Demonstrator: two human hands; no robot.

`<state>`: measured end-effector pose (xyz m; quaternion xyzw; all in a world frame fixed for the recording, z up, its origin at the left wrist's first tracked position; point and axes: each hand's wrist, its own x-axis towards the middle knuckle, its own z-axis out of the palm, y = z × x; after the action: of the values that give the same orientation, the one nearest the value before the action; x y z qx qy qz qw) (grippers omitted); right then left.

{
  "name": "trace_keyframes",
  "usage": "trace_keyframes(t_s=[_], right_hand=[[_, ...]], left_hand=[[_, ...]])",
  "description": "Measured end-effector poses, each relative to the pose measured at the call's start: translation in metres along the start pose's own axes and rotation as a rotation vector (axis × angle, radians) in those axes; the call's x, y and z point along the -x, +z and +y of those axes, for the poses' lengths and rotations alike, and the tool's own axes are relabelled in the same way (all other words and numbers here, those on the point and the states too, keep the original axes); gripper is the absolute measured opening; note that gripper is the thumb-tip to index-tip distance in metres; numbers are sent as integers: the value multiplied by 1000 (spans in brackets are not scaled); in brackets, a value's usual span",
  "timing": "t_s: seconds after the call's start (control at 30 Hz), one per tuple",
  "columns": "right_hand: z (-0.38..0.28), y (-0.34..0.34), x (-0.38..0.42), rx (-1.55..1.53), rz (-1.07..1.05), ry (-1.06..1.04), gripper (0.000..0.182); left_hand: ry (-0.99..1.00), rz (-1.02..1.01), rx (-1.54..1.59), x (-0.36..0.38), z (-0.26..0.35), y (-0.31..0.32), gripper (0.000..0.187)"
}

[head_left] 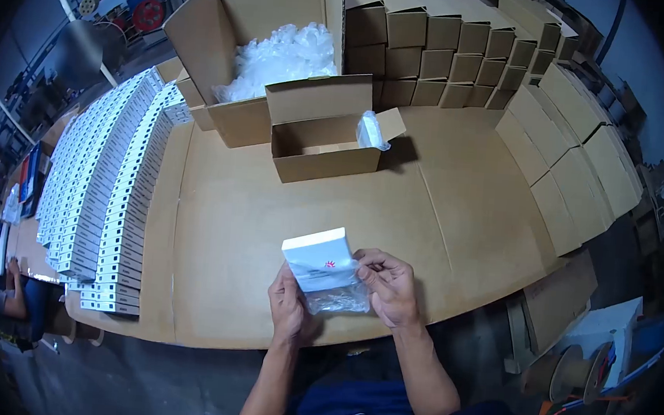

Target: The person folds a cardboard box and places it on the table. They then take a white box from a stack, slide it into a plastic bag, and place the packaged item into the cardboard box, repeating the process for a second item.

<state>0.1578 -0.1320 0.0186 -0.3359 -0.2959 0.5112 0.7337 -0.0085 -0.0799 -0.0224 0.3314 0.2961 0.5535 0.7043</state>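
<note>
A small flat white box [324, 260] with a red mark is held up over the near side of the table, its lower part inside a clear plastic bag [338, 298]. My left hand [287, 305] grips the bag at the box's left side, thumb up along the edge. On the other side, fingers of my right hand [390, 286] pinch the bag close to the box's right edge. Some fingertips are hidden behind the box and bag. Beyond them stands an open brown carton [327, 166] with one bagged item [371, 131] in its right end.
A big carton [241, 126] at the back holds a heap of clear plastic bags [285, 59]. Long stacks of white boxes [124, 226] line the left side. Brown cartons [443, 33] are piled at the back and more cartons [573, 160] at the right. A person [9, 291] sits at far left.
</note>
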Motion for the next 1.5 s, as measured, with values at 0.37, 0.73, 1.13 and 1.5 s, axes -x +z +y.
trace_keyframes(t_s=[0.37, 0.73, 1.13, 1.5], right_hand=[[-11, 0, 1, 633, -53, -385, 15], [29, -25, -7, 425, 182, 92, 9], [20, -23, -22, 573, 160, 25, 53], [1, -30, -29, -197, 28, 0, 34]], left_hand=[[153, -44, -315, 0, -4, -20, 55], [102, -135, -224, -8, 4, 2, 44], [64, -165, -46, -5, 18, -5, 39], [-102, -519, -148, 4, 39, 3, 38]])
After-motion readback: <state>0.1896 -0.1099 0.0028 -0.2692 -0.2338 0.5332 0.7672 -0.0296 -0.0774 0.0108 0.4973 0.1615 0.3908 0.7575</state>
